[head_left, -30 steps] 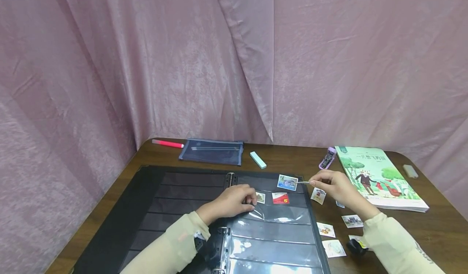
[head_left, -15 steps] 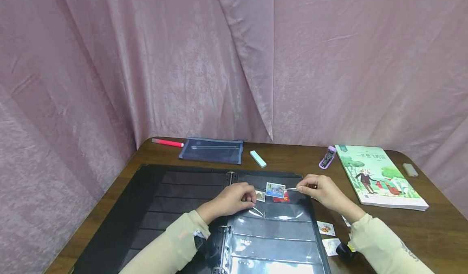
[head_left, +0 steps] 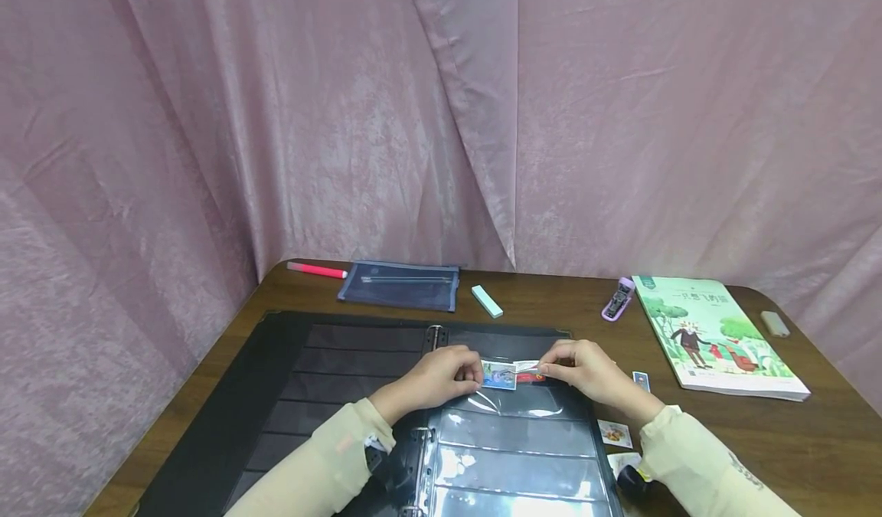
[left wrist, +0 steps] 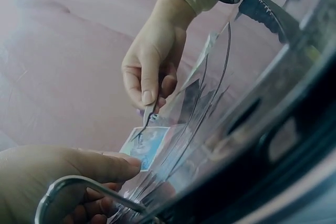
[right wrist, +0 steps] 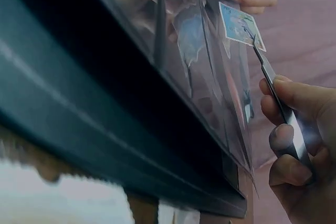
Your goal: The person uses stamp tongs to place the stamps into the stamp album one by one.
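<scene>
My right hand [head_left: 582, 371] holds metal tweezers [right wrist: 281, 100], whose tips grip a small blue picture stamp [right wrist: 243, 24] with a white border. In the head view the stamp lies over the upper right page of a black stamp album [head_left: 510, 429], overlapping the place where a smaller stamp showed. Close beside its left edge, my left hand [head_left: 441, 377] pinches the edge of the clear pocket film [right wrist: 191, 40], which wrinkles below the fingertips. A red stamp [head_left: 530, 377] is in the same row, partly covered by the tweezers and right fingers.
Loose stamps [head_left: 615, 433] lie right of the album, near the right sleeve. Farther back are a green picture book [head_left: 717, 333], a purple clipper-like tool [head_left: 618, 299], a pale blue bar [head_left: 487, 301], a dark mesh pouch [head_left: 400, 286] and a red pen [head_left: 317, 270].
My right hand has brought the blue stamp in the tweezers leftward and down, from the page's upper right across the red stamp to my left fingertips. The left hand stays in place.
</scene>
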`<state>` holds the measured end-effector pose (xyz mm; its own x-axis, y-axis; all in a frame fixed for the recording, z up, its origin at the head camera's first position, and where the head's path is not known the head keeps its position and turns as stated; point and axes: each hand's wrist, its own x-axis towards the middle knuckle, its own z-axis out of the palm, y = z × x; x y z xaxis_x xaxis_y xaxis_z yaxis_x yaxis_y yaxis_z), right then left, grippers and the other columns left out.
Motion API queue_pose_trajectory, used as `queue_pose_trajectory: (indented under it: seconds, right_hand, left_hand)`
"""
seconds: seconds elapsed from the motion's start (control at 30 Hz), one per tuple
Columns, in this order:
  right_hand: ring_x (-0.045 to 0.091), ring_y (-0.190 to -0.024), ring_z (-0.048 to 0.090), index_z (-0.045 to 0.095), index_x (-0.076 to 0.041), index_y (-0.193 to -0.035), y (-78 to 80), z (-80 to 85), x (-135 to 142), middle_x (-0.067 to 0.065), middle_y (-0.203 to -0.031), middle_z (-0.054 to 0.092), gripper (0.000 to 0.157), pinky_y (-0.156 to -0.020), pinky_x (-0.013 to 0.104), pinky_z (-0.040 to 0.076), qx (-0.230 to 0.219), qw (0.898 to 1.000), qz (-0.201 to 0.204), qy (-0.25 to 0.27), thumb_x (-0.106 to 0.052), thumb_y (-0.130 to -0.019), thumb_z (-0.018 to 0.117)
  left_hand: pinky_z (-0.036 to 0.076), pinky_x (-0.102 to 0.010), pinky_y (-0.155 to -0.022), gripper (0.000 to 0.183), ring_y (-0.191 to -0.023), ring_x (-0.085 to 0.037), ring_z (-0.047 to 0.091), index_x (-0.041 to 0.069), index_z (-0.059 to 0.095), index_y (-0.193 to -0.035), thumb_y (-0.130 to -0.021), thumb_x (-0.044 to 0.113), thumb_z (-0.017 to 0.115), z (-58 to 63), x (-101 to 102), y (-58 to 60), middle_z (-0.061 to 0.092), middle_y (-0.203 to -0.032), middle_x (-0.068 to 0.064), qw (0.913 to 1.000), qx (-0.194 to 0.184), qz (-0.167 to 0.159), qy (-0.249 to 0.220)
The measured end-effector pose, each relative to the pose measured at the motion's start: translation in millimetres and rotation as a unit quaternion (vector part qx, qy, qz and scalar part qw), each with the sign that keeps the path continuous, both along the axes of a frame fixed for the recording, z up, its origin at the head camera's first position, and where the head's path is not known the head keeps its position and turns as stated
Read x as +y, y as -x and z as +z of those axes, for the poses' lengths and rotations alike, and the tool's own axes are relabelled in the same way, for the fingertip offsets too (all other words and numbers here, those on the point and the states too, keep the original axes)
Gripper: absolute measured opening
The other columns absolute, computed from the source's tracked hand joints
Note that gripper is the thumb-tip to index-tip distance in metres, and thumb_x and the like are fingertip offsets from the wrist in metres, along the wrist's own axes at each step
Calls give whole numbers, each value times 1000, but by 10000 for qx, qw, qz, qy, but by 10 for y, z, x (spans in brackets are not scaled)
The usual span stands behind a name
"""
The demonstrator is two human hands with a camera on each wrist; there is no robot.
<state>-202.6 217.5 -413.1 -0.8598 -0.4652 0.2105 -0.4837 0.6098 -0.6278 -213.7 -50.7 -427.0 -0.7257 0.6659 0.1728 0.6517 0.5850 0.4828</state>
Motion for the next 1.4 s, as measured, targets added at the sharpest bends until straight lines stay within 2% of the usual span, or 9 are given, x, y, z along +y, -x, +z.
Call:
queue_pose_trajectory:
  seconds: [0.4, 1.03, 1.23, 1.4]
  right_hand:
    - [-3, -69, 49, 69, -15, -76, -15, -26, -107, -6, -76, 64, 7, -61, 18, 41, -226, 9994, 101, -253, -19, -80, 65]
    - [-3, -66, 48, 70, -12, -78, 31, -13, -119, -4, -76, 63, 8, -60, 18, 41, -608, 9946, 726, -417, -19, -80, 66]
    - [-2, -64, 47, 69, -11, -77, 71, 30, -81, -5, -73, 61, 9, -56, 18, 41, -795, 9916, 880, -508, -19, -80, 66]
    - [-2, -58, 46, 69, -11, -80, 85, 66, 8, -4, -73, 61, 11, -50, 19, 41, -1084, 9896, 812, -477, -21, -81, 65]
  left_hand:
    - [38, -14, -63, 12, -68, 1, 48, 24, 56, -76, -79, 21, 67, 1, 1, -11, 51, -74, 11, 9999, 95, 37, -24]
    - [38, -14, -63, 11, -69, 0, 48, 24, 56, -75, -79, 23, 67, 3, 0, -13, 51, -74, 12, 9998, 195, 40, 21]
    - [38, -13, -63, 11, -69, 1, 47, 24, 56, -76, -80, 23, 66, 16, 4, -18, 51, -74, 12, 9999, 141, 32, 93]
    - [38, -14, -63, 11, -69, 1, 48, 24, 56, -76, -80, 23, 66, 19, -2, -19, 51, -75, 12, 9998, 151, 29, 120]
